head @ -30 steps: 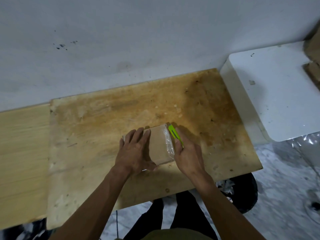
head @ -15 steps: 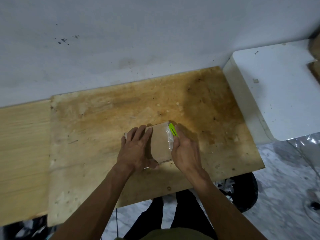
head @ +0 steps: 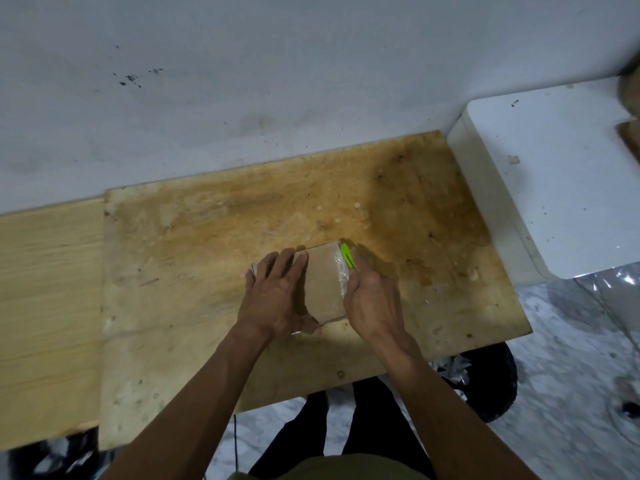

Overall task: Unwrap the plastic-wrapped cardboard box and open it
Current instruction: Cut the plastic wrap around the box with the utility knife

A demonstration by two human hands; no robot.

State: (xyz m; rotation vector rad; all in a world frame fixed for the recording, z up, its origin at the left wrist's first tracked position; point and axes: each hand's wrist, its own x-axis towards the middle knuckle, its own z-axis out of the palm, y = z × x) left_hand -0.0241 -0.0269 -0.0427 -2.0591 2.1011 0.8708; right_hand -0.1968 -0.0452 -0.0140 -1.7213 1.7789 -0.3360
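A big stained wooden board (head: pixel 242 230) is laid against a white wall (head: pixel 277 81). Near the middle of the board, a small cardboard box (head: pixel 323 282) is laid flat. Shiny plastic wrap (head: pixel 341 275) is seen along its right edge, so the box is still wrapped and shut. The box is pressed down by the left hand (head: pixel 277 299), with flat, spread fingers. A bright green cutter (head: pixel 348 259) is gripped in the closed right hand (head: pixel 372 299) and is held at the box's right edge. The cutting looks only just begun. The wrap must be pulled off and the box opened.
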